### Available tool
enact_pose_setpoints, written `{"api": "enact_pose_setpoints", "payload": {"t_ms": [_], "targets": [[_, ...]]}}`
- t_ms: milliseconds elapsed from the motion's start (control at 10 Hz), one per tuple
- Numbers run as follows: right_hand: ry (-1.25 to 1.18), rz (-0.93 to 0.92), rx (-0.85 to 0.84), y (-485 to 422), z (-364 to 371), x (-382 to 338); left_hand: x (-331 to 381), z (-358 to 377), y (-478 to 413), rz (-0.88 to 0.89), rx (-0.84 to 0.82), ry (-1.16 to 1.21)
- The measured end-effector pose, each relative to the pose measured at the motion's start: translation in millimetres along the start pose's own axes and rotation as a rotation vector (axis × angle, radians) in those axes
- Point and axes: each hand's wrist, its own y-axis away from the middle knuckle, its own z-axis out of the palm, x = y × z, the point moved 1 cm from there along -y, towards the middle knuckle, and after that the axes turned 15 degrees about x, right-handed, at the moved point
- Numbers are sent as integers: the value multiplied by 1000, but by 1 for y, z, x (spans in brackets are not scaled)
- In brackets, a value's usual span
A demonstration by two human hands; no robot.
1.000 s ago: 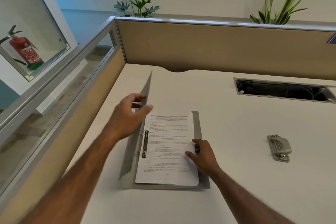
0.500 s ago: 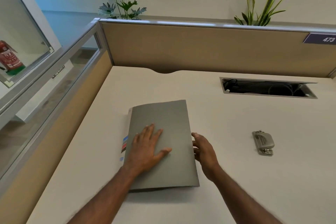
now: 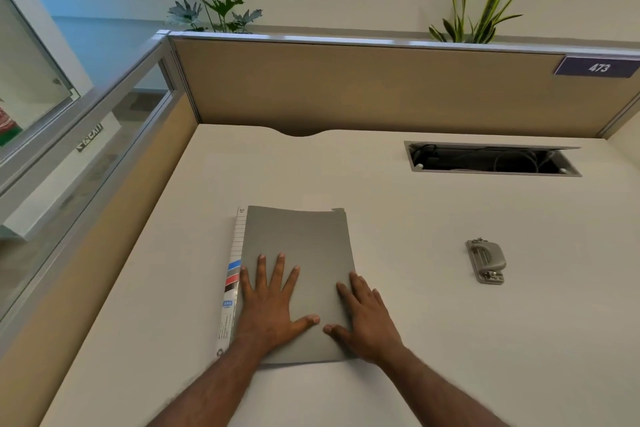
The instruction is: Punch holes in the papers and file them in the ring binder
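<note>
Pressing flat on a closed grey card-covered ring binder [image 3: 301,239] with both hands, palms down.

Left hand [image 3: 268,302]: on the near left part of the cover, just beside the spine. Fingers straight and fanned, thumb out to the right. Nothing gripped.

Right hand [image 3: 363,319]: across the cover's near right edge, partly on the cover, partly over the pale cream desk top [image 3: 433,340]. Fingers straight and close together, thumb angled toward the left thumb, close to it but apart. Nothing gripped.

Binder: flat on the desk toward the near side, spine to the left. White ruled spine label with blue, red and black blocks.

Small grey metal hole punch [image 3: 485,262]: on the desk well to the right of the binder, apart from both hands.

Rectangular cable opening [image 3: 491,159] in the desk, far right, cables inside. Beige fabric partition [image 3: 346,87] along the back edge, with a purple number plate [image 3: 597,68] reading 473. Green leafy plants [image 3: 214,7] behind the partition.
</note>
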Motion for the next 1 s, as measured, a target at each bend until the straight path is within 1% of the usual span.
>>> {"api": "enact_pose_setpoints", "payload": {"t_ms": [300, 400, 500, 800, 1000], "targets": [[21, 1, 16, -2, -5, -1, -15, 0, -12, 45, 4, 87], [-66, 28, 104, -6, -16, -4, -21, -6, -10, 22, 49, 115], [-137, 29, 158, -7, -25, -4, -24, -12, -9, -8, 85, 158], [-161, 48, 91, 3, -42, 8, -16, -19, -12, -24, 27, 112], [-150, 54, 112, 5, -49, 23, -11, -29, -18, -34, 31, 116]]}}
